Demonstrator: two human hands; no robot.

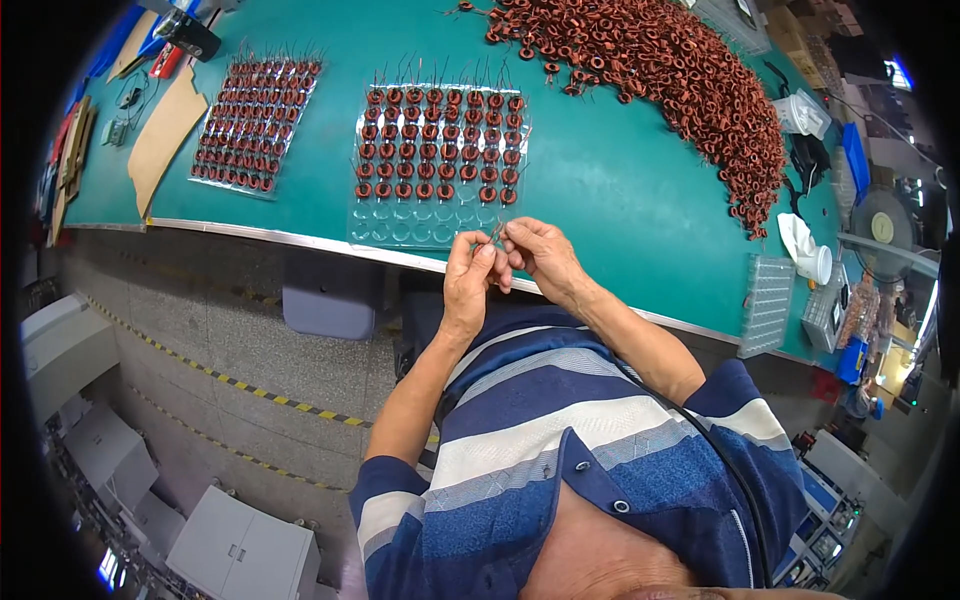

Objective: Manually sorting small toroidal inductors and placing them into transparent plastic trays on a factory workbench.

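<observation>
At the table's near edge my left hand and my right hand meet, both closed with fingertips pinched together. Between them is a small wire-wound coil; its thin leads show, while the fingers hide most of its body. Just beyond lies a clear plastic tray with round pockets. Rows of reddish-brown ring coils fill its far part, their wire leads sticking up. The pockets nearest me hold no coils, and one gap shows in the last filled row.
A second tray of coils lies to the left beside brown cardboard. A large heap of loose coils spreads over the far right. Stacked clear trays and a white cup stand at the right. Below the table is a grey stool.
</observation>
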